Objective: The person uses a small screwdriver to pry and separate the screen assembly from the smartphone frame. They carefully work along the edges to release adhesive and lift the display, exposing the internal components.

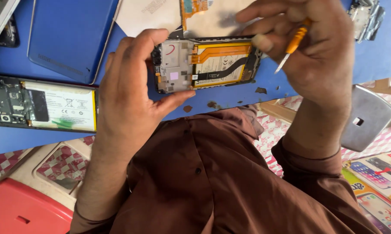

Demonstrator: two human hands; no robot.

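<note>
A second opened phone (42,103) with a white battery lay at the left edge of the blue table (230,93), just below a blue back cover (70,37). Left hand (126,95) clasped the left end of the opened phone (206,63) near the table's front edge, thumb and fingers pinching its frame. Right hand (308,56) was closed around an orange-handled screwdriver (293,45) over the phone's right end; a grey metal plate (366,117) sat off the front-right edge.

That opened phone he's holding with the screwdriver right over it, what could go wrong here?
The screwdriver in the right hand hovers near the opened phone, whose battery and orange flex cable lie bare; a slip might pierce or tear them. The left hand only pinches one end, so the phone might twist.
</note>
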